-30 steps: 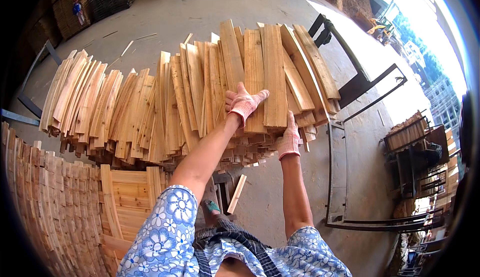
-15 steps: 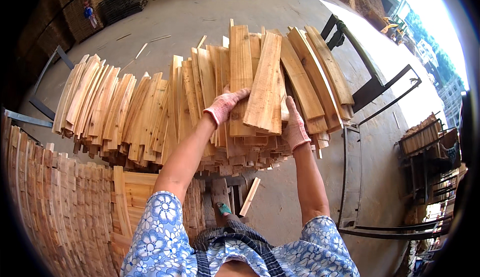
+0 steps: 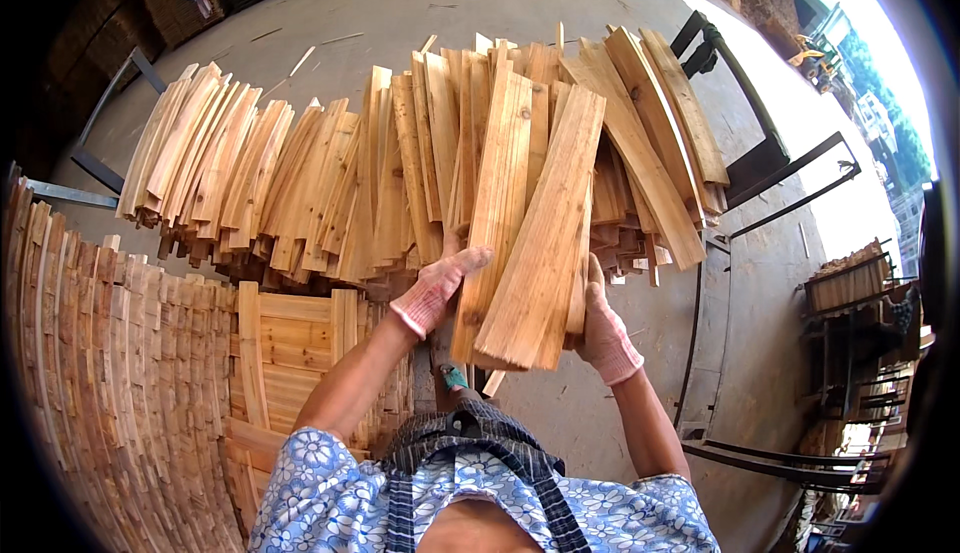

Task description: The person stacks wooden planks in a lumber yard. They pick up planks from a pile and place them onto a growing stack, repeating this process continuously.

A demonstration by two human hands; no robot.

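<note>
Between my two gloved hands is a bundle of wooden boards (image 3: 545, 243), their near ends lifted in front of my body. My left hand (image 3: 440, 283) closes round the bundle's left side, its thumb lying over the edge of a knotty board (image 3: 503, 173). On the other side my right hand (image 3: 605, 328) grips the right edges, thumb up and fingers underneath, mostly hidden. The top board slants, its far end leaning right. Behind the bundle spreads a long pile of loose boards (image 3: 310, 188), which the far ends overlap.
A tall stack of boards (image 3: 110, 353) stands at my lower left, next to flat-laid planks (image 3: 290, 338). Dark metal frames (image 3: 765, 168) rise at the pile's right end, with another metal bracket (image 3: 95, 163) at its left. A loaded rack (image 3: 860, 323) stands far right.
Both hands have drawn the bundle of boards off the pile toward my body. The top board tilts further right, and the pile sits higher in view.
</note>
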